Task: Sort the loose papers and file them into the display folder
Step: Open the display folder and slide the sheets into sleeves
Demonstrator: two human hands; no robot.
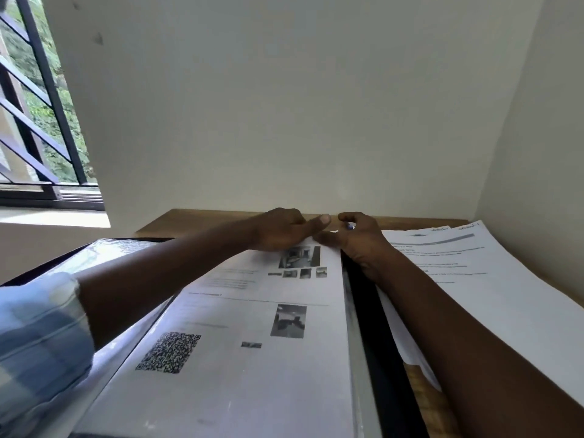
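Observation:
A black display folder (376, 330) lies open on the wooden desk. On top of it lies a printed sheet (252, 327) with photos and a QR code. My left hand (281, 230) rests on the sheet's far edge, thumb stretched out to the right. My right hand (357, 238) sits at the sheet's far right corner with its fingers curled and pinching at the top edge of the sheet or sleeve; which of the two is unclear. A stack of loose papers (493, 279) lies to the right of the folder, partly under my right forearm.
The wooden desk (202, 221) stands against a pale wall, in a corner, with a side wall close on the right. A barred window (34, 115) is at the upper left. Clear plastic sleeves (104, 251) of the folder spread out to the left.

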